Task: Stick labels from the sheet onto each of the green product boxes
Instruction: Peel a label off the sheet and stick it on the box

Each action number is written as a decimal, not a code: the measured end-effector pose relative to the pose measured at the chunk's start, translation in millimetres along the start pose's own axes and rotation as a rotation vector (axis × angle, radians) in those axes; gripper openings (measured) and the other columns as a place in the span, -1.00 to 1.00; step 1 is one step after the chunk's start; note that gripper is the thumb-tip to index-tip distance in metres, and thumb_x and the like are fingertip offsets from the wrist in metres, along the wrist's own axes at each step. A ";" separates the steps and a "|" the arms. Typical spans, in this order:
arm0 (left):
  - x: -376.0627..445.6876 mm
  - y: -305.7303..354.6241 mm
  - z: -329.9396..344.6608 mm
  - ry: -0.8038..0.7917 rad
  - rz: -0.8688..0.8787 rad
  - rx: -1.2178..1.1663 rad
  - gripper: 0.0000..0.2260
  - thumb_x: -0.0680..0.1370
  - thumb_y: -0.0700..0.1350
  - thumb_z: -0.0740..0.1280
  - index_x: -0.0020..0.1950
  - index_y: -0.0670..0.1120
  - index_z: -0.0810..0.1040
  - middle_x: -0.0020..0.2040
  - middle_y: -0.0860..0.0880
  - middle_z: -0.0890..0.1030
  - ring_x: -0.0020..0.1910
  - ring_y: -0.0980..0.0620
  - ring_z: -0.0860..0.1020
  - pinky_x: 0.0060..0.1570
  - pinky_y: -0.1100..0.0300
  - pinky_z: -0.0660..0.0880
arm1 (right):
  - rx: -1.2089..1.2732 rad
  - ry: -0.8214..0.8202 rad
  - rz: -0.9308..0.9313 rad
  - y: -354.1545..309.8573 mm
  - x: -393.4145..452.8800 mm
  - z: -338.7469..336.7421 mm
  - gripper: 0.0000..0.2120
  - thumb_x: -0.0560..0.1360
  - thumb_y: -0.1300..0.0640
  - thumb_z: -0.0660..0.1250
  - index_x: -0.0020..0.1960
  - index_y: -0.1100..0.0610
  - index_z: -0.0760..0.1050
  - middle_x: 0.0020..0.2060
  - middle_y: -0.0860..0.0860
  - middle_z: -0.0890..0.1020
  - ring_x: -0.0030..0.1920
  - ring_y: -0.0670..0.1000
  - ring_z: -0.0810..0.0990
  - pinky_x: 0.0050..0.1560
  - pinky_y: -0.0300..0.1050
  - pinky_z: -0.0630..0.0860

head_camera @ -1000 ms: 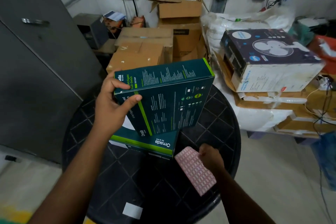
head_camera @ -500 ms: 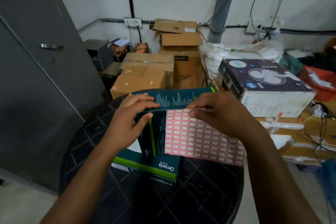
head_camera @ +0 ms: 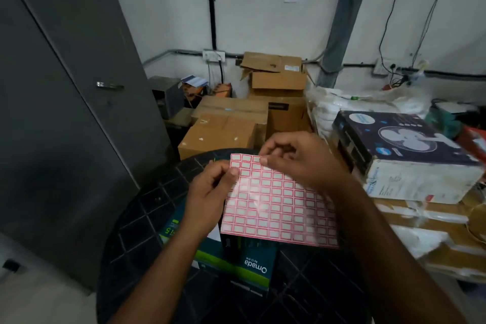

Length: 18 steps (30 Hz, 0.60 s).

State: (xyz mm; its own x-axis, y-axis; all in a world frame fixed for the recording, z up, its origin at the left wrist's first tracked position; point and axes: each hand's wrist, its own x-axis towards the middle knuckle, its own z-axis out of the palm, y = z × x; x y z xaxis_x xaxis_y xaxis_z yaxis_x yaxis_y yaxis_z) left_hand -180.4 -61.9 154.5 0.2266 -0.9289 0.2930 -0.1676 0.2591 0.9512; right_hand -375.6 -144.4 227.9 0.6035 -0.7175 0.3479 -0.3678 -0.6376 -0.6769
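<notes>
I hold a sheet of red-bordered white labels (head_camera: pixel 273 205) up over the black round table (head_camera: pixel 147 218). My left hand (head_camera: pixel 210 192) pinches the sheet's left edge near its top corner. My right hand (head_camera: pixel 297 163) has its thumb and fingers pressed together at the sheet's top edge. Below the sheet a green product box (head_camera: pixel 236 263) printed "Omada" lies flat on the table, partly hidden by the sheet and my left forearm. More dark green box surface shows just under the sheet's lower edge.
A grey metal cabinet (head_camera: pixel 65 113) stands at the left. Behind the table sit stacked cardboard cartons (head_camera: pixel 223 131). At the right a fan box (head_camera: pixel 394 147) rests on piled packages, with white sacks (head_camera: pixel 342 105) behind it.
My left hand let go of the upright green box and took the sheet's left edge. The sheet came up in both hands, and the view tilted upward.
</notes>
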 end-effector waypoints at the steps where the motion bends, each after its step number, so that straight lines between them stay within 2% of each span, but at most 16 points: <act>1: 0.0 1.8 0.4 0.024 -0.027 -0.004 -0.83 0.65 -0.08 0.31 -0.10 -0.05 0.62 -0.13 -0.10 0.68 -0.20 0.05 0.62 -0.16 0.15 0.50 | 0.026 0.003 0.000 2.0 -0.8 3.1 -0.98 0.52 0.14 0.47 -0.05 0.08 0.66 -0.27 0.00 0.69 -0.27 -0.05 0.66 -0.26 -0.16 0.58; 4: 1.2 5.7 0.3 0.050 -0.090 -0.020 -0.86 0.64 -0.11 0.30 -0.06 -0.07 0.62 -0.14 -0.05 0.71 -0.20 0.03 0.67 -0.21 0.17 0.56 | 0.109 -0.007 0.012 8.2 -1.6 8.7 -0.99 0.53 0.19 0.46 -0.07 0.12 0.66 -0.30 0.03 0.68 -0.32 -0.06 0.64 -0.31 -0.25 0.53; 8: 4.1 7.9 0.0 0.057 -0.116 -0.037 -0.86 0.65 -0.12 0.29 -0.04 -0.10 0.61 -0.16 -0.05 0.71 -0.23 0.05 0.66 -0.21 0.16 0.56 | 0.205 -0.077 0.059 10.7 0.5 9.4 -0.98 0.54 0.22 0.44 -0.07 0.16 0.65 -0.29 0.12 0.70 -0.31 0.04 0.68 -0.31 -0.14 0.57; 11: 5.1 6.8 -1.1 0.071 -0.125 -0.040 -0.86 0.65 -0.13 0.30 -0.04 -0.11 0.62 -0.18 -0.07 0.71 -0.24 0.04 0.66 -0.22 0.15 0.57 | 0.169 -0.140 0.075 9.5 5.3 7.9 -0.97 0.54 0.17 0.44 -0.02 0.11 0.65 -0.26 0.08 0.70 -0.30 -0.03 0.67 -0.29 -0.18 0.55; 15: 7.0 5.8 -1.2 0.071 -0.130 -0.043 -0.88 0.62 -0.12 0.34 -0.06 -0.08 0.65 -0.18 -0.08 0.71 -0.22 -0.02 0.67 -0.17 0.02 0.56 | 0.101 -0.091 0.010 9.1 15.1 14.3 -0.79 0.52 0.13 0.47 0.16 0.03 0.64 -0.18 0.00 0.70 -0.30 -0.04 0.62 -0.29 -0.19 0.54; 18: 8.9 7.5 -2.5 0.034 -0.140 -0.056 -0.89 0.61 -0.11 0.37 -0.03 -0.10 0.67 -0.17 -0.11 0.71 -0.21 -0.07 0.67 -0.15 0.00 0.57 | 0.072 -0.099 -0.068 4.9 22.1 20.2 -0.71 0.51 0.15 0.48 0.22 0.02 0.64 -0.08 -0.06 0.69 -0.17 -0.04 0.63 -0.18 -0.26 0.55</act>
State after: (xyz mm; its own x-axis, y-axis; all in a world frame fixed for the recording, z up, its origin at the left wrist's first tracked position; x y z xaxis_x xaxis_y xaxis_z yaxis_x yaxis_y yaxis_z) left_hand -177.3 -67.5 164.4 0.2762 -0.9478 0.1590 -0.0787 0.1426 0.9866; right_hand -349.7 -157.8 219.1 0.6934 -0.6399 0.3312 -0.2741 -0.6594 -0.7000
